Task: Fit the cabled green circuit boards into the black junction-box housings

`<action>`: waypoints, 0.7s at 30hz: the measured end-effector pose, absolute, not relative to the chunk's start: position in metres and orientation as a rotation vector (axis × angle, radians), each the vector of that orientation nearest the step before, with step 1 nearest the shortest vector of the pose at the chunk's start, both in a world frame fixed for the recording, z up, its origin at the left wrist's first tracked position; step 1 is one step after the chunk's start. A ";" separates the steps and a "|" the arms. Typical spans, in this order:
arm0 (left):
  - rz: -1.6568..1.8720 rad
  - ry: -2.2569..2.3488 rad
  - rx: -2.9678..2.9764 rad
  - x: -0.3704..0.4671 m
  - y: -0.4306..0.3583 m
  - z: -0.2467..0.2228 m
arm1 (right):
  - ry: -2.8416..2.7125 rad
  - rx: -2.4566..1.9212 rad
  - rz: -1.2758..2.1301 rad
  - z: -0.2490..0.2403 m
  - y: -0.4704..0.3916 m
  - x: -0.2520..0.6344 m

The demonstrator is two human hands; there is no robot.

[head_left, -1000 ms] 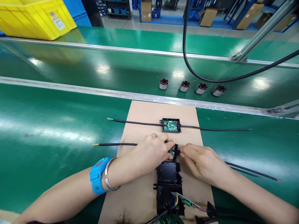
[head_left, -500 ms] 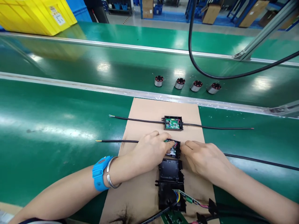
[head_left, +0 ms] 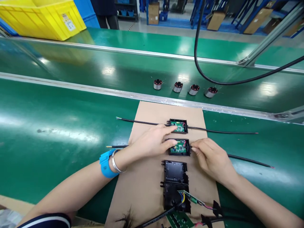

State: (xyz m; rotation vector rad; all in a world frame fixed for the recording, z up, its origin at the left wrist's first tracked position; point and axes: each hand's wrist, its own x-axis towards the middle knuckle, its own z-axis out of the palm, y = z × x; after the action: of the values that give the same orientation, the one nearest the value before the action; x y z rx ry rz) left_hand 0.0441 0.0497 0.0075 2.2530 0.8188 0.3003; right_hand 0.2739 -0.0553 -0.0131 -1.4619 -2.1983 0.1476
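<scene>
Two black cases with green circuit boards lie one behind the other on a cardboard sheet (head_left: 142,190). My left hand (head_left: 154,141) has its index finger on the board of the far case (head_left: 182,126) and its thumb at the board of the near case (head_left: 181,150); finger and thumb are spread. At the near case's right end, my right hand (head_left: 211,158) pinches the black cable (head_left: 249,160), which runs on to the right. Nearer me are an empty black case (head_left: 175,172) and another (head_left: 169,194) with a loose green board (head_left: 187,196) and wires over it.
Several silver cylinders (head_left: 158,84) stand beyond the metal rail (head_left: 114,90). A thick black cable (head_left: 220,83) loops down at the upper right. A yellow bin (head_left: 42,20) is at the back left, and a person (head_left: 106,12) stands behind.
My left hand has opened out, its index finger now on the far board, uncovering more of the near board. My right hand remains at the near case's right end. A person has come into view behind.
</scene>
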 end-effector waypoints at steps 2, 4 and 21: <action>0.279 0.878 2.178 0.045 0.051 0.007 | -2.112 -1.517 0.200 -0.006 -0.052 0.273; 0.264 0.870 2.116 0.049 0.049 0.005 | -2.019 -1.624 0.354 0.002 -0.046 0.268; 0.476 0.948 1.889 0.063 0.036 0.003 | -1.370 -1.721 1.322 0.019 -0.005 0.250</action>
State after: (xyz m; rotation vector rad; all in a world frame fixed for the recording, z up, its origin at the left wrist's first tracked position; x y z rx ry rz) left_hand 0.0627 0.0361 0.0033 1.8889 0.9478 0.4764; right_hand 0.2501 -0.0046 0.0193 -1.7208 -1.3699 1.3220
